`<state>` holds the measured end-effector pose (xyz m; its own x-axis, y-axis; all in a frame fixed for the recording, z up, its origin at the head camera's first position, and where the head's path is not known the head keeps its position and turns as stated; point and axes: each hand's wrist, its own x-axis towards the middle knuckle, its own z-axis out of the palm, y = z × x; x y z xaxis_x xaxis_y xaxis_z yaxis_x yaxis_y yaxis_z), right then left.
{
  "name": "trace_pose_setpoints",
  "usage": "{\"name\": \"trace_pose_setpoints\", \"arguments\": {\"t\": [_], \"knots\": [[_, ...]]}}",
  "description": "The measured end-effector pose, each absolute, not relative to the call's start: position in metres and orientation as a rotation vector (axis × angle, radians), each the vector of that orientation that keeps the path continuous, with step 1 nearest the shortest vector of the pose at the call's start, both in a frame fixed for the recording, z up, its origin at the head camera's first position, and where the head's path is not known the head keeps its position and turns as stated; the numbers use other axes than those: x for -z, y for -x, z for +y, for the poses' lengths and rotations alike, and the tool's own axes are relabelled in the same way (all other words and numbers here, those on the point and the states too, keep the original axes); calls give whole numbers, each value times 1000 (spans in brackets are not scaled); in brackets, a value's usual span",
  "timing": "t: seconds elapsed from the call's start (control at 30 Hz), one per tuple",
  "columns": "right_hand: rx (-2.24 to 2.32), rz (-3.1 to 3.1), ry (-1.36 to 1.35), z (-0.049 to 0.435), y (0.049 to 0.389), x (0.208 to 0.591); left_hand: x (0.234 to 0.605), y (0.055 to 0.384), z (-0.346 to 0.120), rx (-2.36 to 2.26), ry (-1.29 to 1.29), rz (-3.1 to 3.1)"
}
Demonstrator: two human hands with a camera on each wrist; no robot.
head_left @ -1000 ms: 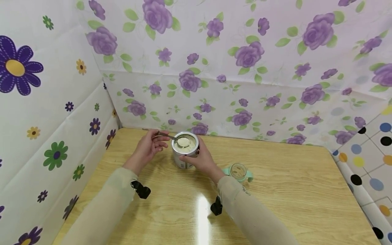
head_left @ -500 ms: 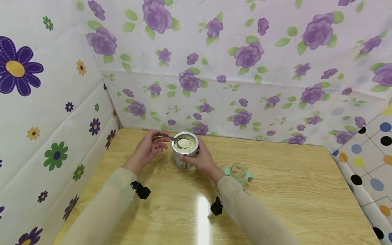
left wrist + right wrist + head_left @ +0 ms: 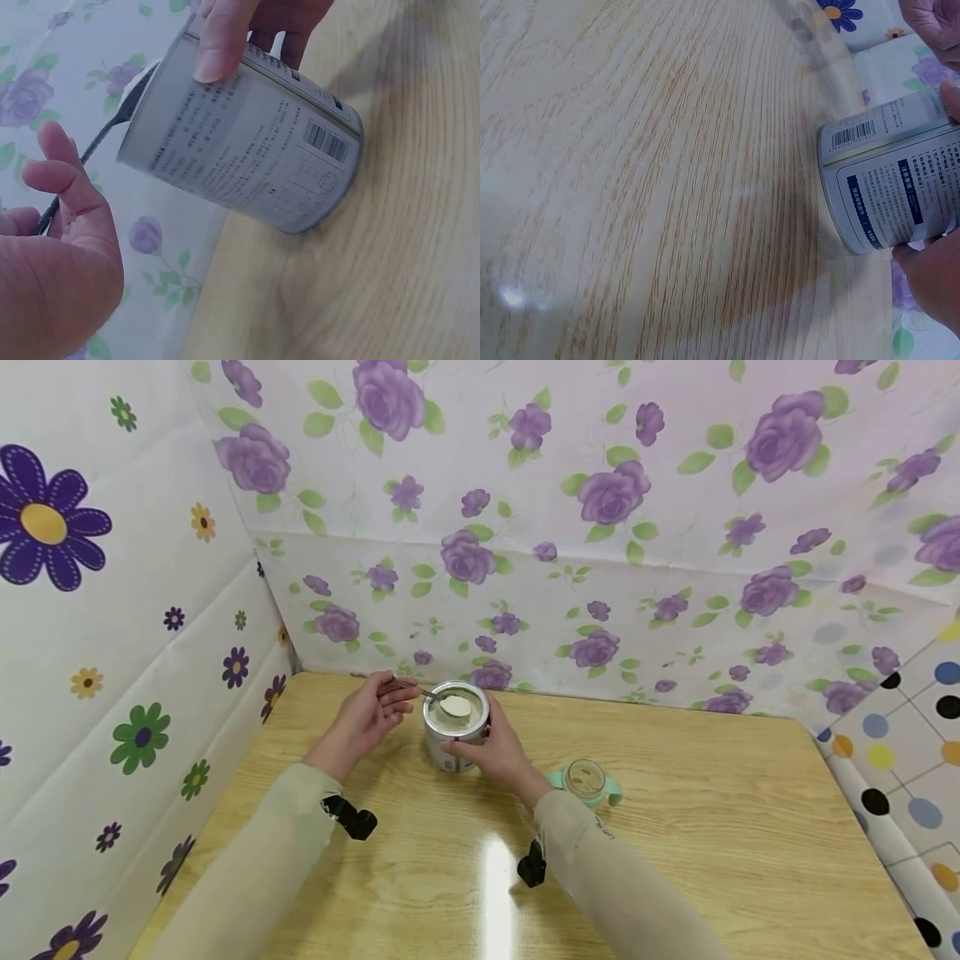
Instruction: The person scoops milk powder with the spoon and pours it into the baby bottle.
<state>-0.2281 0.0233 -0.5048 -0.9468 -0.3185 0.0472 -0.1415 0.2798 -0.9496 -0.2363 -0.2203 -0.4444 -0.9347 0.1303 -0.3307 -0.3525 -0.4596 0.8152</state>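
My left hand (image 3: pixel 369 714) pinches the handle of a metal spoon (image 3: pixel 423 692). The spoon's bowl, heaped with pale powder (image 3: pixel 456 707), is over the mouth of an open tin can (image 3: pixel 447 753). More powder lies inside the can. My right hand (image 3: pixel 497 747) grips the can's right side, thumb across the front near the rim. In the left wrist view the spoon (image 3: pixel 105 133) reaches to the can's rim, and the printed label (image 3: pixel 247 142) with a barcode faces the camera. The can's base stands on the table in the right wrist view, where the can (image 3: pixel 892 169) is partly cut off.
A small glass cup (image 3: pixel 585 779) with mint-green handles stands on the wooden table (image 3: pixel 697 810), right of the can and close to my right wrist. Flower-patterned sheets (image 3: pixel 555 552) rise behind and to the left. A dotted sheet (image 3: pixel 900 760) borders the right side.
The spoon has risen slightly and shifted a little right, its heaped bowl now showing more distinctly above the powder. The left hand moved up with it. The right hand keeps its grip on the can.
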Motion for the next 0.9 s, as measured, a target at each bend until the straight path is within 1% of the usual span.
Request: {"name": "trace_pose_setpoints", "arguments": {"t": [0.17, 0.37, 0.9], "knots": [[1733, 2388, 432, 24, 227, 504, 451, 235, -221, -2441, 385, 1403], [1736, 2393, 434, 24, 226, 504, 453, 235, -222, -2441, 345, 1440], [1718, 2392, 415, 23, 227, 502, 454, 236, -225, -2438, 345, 1444]]}}
